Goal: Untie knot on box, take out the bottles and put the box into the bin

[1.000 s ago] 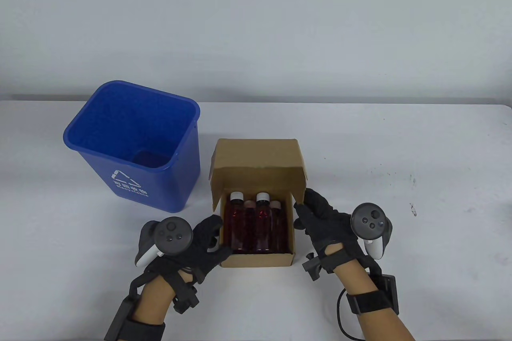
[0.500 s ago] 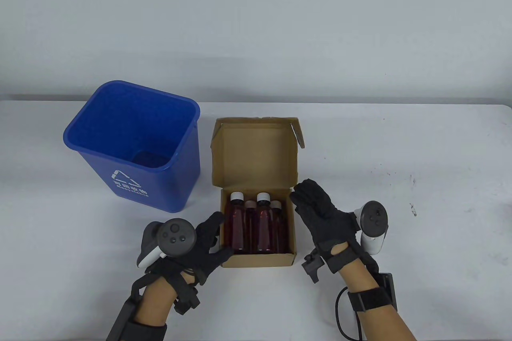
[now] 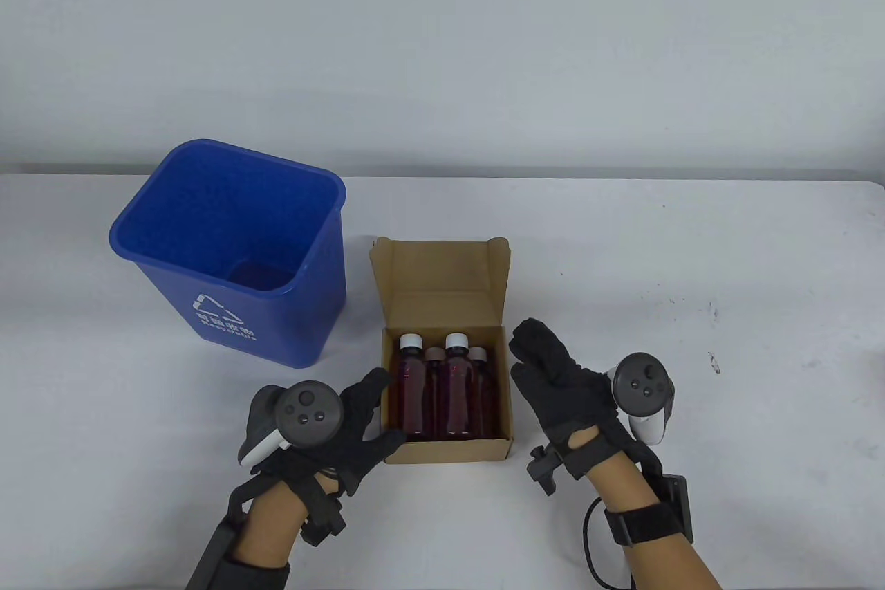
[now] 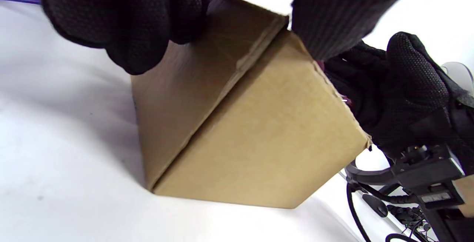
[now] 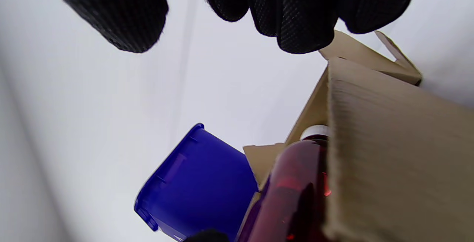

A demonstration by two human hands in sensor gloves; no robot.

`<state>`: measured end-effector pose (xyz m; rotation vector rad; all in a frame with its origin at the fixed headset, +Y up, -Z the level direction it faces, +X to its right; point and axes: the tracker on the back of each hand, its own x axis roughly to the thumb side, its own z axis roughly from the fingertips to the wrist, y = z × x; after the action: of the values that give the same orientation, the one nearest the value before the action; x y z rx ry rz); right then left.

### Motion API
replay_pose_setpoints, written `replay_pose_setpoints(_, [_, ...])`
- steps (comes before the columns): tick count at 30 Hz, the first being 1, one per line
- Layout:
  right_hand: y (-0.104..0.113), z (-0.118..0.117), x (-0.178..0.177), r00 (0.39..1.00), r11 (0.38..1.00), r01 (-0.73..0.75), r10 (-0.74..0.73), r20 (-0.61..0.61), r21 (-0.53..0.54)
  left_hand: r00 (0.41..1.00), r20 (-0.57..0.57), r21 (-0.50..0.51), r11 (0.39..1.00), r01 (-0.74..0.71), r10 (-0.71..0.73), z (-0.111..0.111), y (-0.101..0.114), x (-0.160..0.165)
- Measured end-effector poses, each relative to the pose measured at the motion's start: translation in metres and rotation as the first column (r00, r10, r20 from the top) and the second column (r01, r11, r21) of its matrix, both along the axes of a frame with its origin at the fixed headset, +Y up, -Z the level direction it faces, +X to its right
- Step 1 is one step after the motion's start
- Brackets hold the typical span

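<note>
The brown cardboard box (image 3: 449,450) stands at the table's middle, its lid (image 3: 439,272) folded back and upright behind it. Inside stand several dark red bottles (image 3: 446,389) with white and tan caps. My left hand (image 3: 359,420) holds the box's near left corner, fingers (image 4: 129,20) on the left wall (image 4: 177,86) and thumb at the front edge. My right hand (image 3: 546,362) hovers with straight fingers just beside the right wall and holds nothing. In the right wrist view its fingers (image 5: 296,9) hang above the box wall (image 5: 400,160) and one bottle (image 5: 292,190).
A blue recycling bin (image 3: 276,327) stands upright to the left of the box, its mouth open; the right wrist view shows the bin (image 5: 200,182) too. The white table (image 3: 726,286) stretches out right of the box. A grey wall rises behind.
The lid has swung from over the bottles to fully back. My right hand has let go of the lid flap and dropped beside the box's right wall. The left hand kept its hold.
</note>
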<state>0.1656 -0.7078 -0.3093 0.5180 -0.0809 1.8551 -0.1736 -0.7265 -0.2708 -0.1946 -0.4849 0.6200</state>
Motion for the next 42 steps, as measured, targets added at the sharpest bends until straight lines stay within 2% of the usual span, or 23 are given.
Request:
replay_pose_setpoints(9, [0.017,0.02,-0.017,0.98,0.976,-0.197,0.196,0.021,0.095,0.999,-0.013,0.031,0.999,0.034,-0.033,0.002,0.002,0.0])
replay_pose_setpoints(13, [0.027,0.026,-0.031,0.932,0.922,-0.363,0.357,0.065,0.134,0.998,-0.026,0.052,0.997,0.052,-0.051,0.004,0.005,0.0])
replay_pose_setpoints(18, [0.043,0.028,-0.05,0.844,0.838,-0.535,0.527,0.1,0.103,0.997,-0.038,0.075,0.995,0.069,-0.066,0.006,0.007,0.001])
replay_pose_setpoints(22, [0.063,0.025,-0.074,0.737,0.736,-0.675,0.67,0.09,0.043,0.995,-0.04,0.09,0.992,0.09,-0.087,0.009,0.009,0.004])
replay_pose_setpoints(26, [0.075,0.019,-0.099,0.621,0.621,-0.783,0.783,0.016,-0.04,0.993,-0.042,0.098,0.989,0.114,-0.11,0.011,0.009,0.008])
replay_pose_setpoints(29, [0.077,0.01,-0.116,0.533,0.524,-0.84,0.846,-0.034,-0.139,0.992,-0.043,0.1,0.987,0.123,-0.119,0.011,0.009,0.009])
replay_pose_setpoints(34, [0.072,-0.003,-0.131,0.431,0.394,-0.877,0.898,-0.09,-0.274,0.992,-0.045,0.104,0.987,0.123,-0.119,0.012,0.01,0.009])
replay_pose_setpoints(35, [0.069,-0.008,-0.135,0.399,0.349,-0.881,0.911,-0.105,-0.318,0.992,-0.046,0.105,0.987,0.124,-0.12,0.012,0.01,0.009])
replay_pose_setpoints(39, [0.061,-0.017,-0.138,0.365,0.277,-0.866,0.92,-0.146,-0.417,0.991,-0.047,0.108,0.986,0.129,-0.124,0.012,0.011,0.01])
replay_pose_setpoints(42, [0.059,-0.02,-0.141,0.356,0.254,-0.841,0.925,-0.134,-0.478,0.991,-0.048,0.108,0.986,0.13,-0.126,0.013,0.011,0.01])
